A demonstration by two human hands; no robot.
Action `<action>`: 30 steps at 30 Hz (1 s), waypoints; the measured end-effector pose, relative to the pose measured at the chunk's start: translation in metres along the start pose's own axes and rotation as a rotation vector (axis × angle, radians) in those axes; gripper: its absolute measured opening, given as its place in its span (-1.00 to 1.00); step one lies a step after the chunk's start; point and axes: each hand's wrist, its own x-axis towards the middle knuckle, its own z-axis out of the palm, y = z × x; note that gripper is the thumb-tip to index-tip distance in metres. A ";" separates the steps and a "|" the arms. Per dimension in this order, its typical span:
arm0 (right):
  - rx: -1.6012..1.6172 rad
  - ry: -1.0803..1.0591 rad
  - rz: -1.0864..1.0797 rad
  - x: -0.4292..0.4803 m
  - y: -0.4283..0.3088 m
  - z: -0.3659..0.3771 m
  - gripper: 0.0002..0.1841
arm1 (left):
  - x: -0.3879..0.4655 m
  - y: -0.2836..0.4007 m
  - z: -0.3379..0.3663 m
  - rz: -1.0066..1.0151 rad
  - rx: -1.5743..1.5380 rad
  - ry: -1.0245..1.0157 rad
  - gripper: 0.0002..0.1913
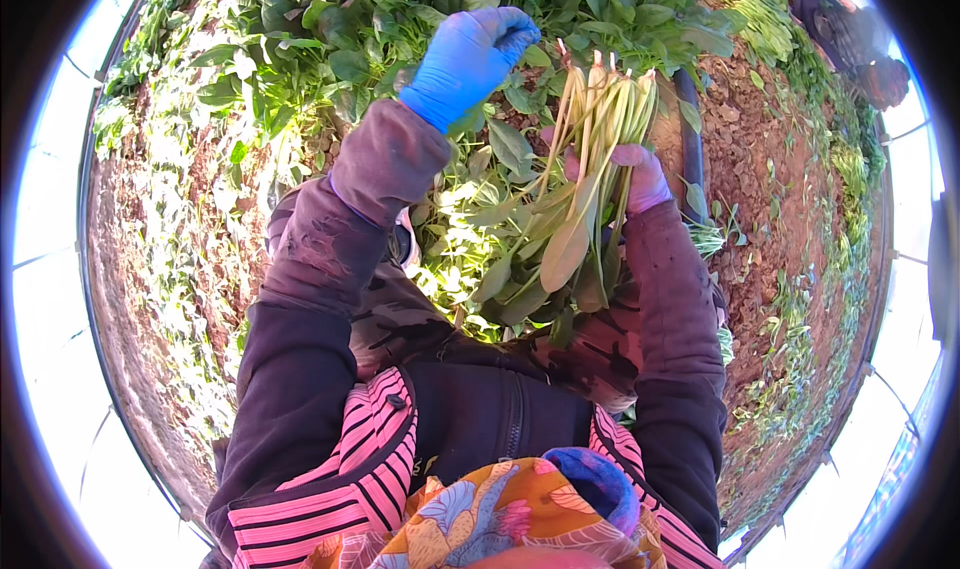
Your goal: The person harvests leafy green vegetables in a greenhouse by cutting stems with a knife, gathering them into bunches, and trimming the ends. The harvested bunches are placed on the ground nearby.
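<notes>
My right hand (643, 175) grips a bunch of leafy greens (600, 119) that look like spinach. Its pale cut root ends point up and away from me, while the broad leaves hang down over my lap. To the left of the bunch and farther out is my left hand (469, 63) in a blue glove. The fingers are curled in against the thumb, and I see nothing between them. Below and beyond this hand grow dense green leafy plants (352, 51). The palm and most fingers of my right hand are hidden behind the stems.
A dark pipe (691, 149) runs along the soil right of the bunch. Pulled greens lie in a pile (757, 21) at the upper right, near another person (847, 36). Bare brown soil (750, 164) with scattered leaves stretches to the right. My camouflage-clad knees (405, 314) flank low plants.
</notes>
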 end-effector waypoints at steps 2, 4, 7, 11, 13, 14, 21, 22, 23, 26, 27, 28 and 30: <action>-0.035 0.027 -0.066 0.000 0.000 0.002 -0.02 | 0.001 0.006 -0.008 -0.025 -0.022 0.008 -0.74; -0.059 0.096 -0.068 0.000 0.001 0.001 -0.06 | 0.003 0.013 -0.008 0.274 0.197 0.044 -0.70; -0.070 0.134 0.012 0.000 0.002 -0.007 -0.23 | -0.002 0.022 0.005 0.385 0.336 -0.023 -0.62; -0.101 0.099 0.043 0.000 0.004 -0.015 -0.36 | -0.009 0.024 0.022 0.376 0.405 -0.034 -0.61; -0.132 0.115 0.050 -0.001 0.002 -0.016 -0.36 | -0.009 0.022 0.026 0.384 0.415 -0.049 -0.64; -0.152 0.109 0.059 -0.001 0.001 -0.017 -0.37 | -0.008 0.020 0.028 0.378 0.413 -0.071 -0.66; -0.179 0.052 0.102 -0.006 0.000 -0.019 -0.43 | -0.010 0.012 0.031 0.328 0.307 -0.100 -0.76; -0.174 0.036 0.113 -0.006 0.000 -0.021 -0.43 | -0.011 0.012 0.032 0.313 0.328 -0.084 -0.77; -0.152 0.041 0.117 -0.006 0.001 -0.022 -0.42 | -0.012 0.013 0.033 0.353 0.336 -0.086 -0.78; -0.096 0.006 0.119 -0.003 0.004 -0.026 -0.39 | -0.007 0.013 0.029 0.385 0.355 0.038 -0.81; -0.089 -0.002 0.118 -0.002 0.005 -0.026 -0.38 | 0.000 0.011 0.023 0.371 0.344 0.114 -0.82; -0.078 -0.008 0.117 -0.002 0.006 -0.026 -0.36 | 0.005 0.009 0.017 0.356 0.331 0.187 -0.83; -0.084 -0.036 0.086 -0.001 0.007 -0.024 -0.35 | 0.011 0.004 0.003 0.219 0.265 0.267 -0.83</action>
